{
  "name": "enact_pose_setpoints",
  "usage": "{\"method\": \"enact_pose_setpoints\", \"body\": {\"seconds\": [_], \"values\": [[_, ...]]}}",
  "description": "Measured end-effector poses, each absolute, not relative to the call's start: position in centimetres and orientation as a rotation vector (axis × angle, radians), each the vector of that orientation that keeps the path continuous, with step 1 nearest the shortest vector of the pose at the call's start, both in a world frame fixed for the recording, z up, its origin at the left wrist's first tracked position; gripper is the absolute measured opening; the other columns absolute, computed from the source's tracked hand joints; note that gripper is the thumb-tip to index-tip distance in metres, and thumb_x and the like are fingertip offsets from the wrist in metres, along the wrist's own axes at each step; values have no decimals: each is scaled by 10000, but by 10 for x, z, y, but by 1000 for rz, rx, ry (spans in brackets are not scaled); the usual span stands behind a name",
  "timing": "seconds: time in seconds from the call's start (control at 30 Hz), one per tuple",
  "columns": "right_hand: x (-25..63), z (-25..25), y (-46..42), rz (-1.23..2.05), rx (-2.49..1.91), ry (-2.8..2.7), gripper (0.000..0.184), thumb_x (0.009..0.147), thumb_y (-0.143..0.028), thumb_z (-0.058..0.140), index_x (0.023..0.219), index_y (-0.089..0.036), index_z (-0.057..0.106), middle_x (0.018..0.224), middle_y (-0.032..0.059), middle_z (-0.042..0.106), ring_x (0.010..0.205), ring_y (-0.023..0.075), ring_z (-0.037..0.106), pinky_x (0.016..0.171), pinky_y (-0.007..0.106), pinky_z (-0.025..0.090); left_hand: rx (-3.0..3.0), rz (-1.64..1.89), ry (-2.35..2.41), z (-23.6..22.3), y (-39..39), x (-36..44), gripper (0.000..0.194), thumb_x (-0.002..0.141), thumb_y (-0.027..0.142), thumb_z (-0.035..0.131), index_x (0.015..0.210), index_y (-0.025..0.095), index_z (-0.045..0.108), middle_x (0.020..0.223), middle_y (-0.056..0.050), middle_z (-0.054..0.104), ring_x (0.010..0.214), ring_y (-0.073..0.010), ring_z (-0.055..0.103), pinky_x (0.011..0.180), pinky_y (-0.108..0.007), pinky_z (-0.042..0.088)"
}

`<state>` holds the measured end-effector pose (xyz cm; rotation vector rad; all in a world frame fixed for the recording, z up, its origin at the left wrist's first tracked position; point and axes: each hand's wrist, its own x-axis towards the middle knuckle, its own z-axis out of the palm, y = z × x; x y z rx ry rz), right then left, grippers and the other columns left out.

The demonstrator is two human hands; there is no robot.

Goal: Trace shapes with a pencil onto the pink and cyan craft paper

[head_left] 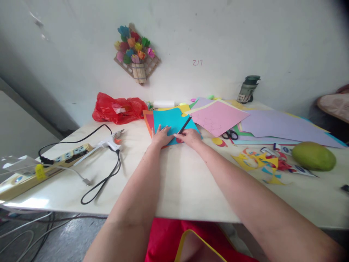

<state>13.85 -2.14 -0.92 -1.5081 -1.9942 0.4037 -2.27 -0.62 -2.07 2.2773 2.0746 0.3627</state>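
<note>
A blue sheet of paper (167,119) lies on the table over orange and red sheets, whose edges show at its left. My left hand (161,136) rests flat on the blue sheet with its fingers spread. In my right hand (190,137) is a dark pencil or pen (185,124), its lower tip near the lower edge of the blue sheet. A small red paper piece (178,140) shows between my hands, partly covered by the fingers. Right of my right hand lie yellow and red paper circles (219,142).
Black-handled scissors (230,135) lie below a pink sheet (218,117). Paper scraps (256,160) and a green mango-like fruit (313,156) are at right. A white glue gun (110,141) and power strip (65,156) with cables lie left. A red plastic bag (118,109) and bottle (247,89) stand at the back.
</note>
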Motion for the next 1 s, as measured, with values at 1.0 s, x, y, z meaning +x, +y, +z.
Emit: {"method": "enact_pose_setpoints", "body": {"seconds": [1.0], "values": [[139,-10,-20,432,-1499,-1998,392,675,-592,516,797,-262,689,709,21,687,729,153,624,550,208,407,2207,290,2101,-12,-11,-17,673,717,656,378,1302,325,339,1404,53,256,1300,-294,117,1022,-546,45]]}}
